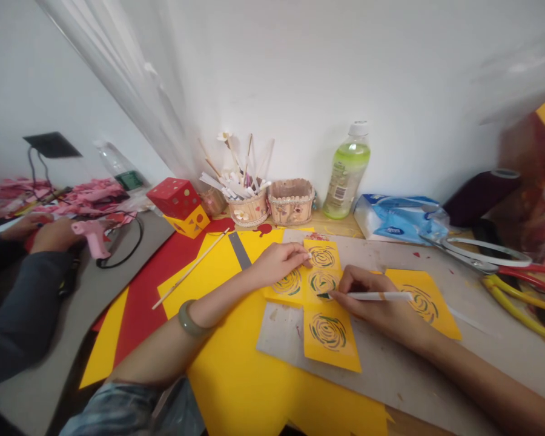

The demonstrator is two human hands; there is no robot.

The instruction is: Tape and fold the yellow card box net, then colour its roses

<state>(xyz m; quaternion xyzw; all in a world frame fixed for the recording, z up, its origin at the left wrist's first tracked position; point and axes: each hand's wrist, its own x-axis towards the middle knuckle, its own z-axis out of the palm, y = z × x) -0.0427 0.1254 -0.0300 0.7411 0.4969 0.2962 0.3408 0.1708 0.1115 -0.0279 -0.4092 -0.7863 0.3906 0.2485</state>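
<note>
My right hand [372, 298] is closed round a slim white pen-shaped tool [386, 296] with a tan band. Its dark pointed tip touches the middle square of a yellow paper cross [331, 357]; whether it is a pen or a blade, I cannot tell. Each visible square bears a round pattern of curved dark and greenish marks. My left hand [279, 263] rests on the cross's upper left part, thumb and forefinger pinched together at the edge of the top square. A separate yellow piece [440, 303] with a similar pattern lies beneath and beyond my right wrist.
A grey board [281, 339] and yellow sheets [236, 375] cover the table. Behind stand a red-and-yellow box [175, 200], a stick holder [249, 209], a basket [293, 212], a green bottle [347, 172] and tissues [390, 218]. Scissors [481, 257] lie right; a co-worker's sleeve [22, 321] and pink glue gun [91, 238] are left.
</note>
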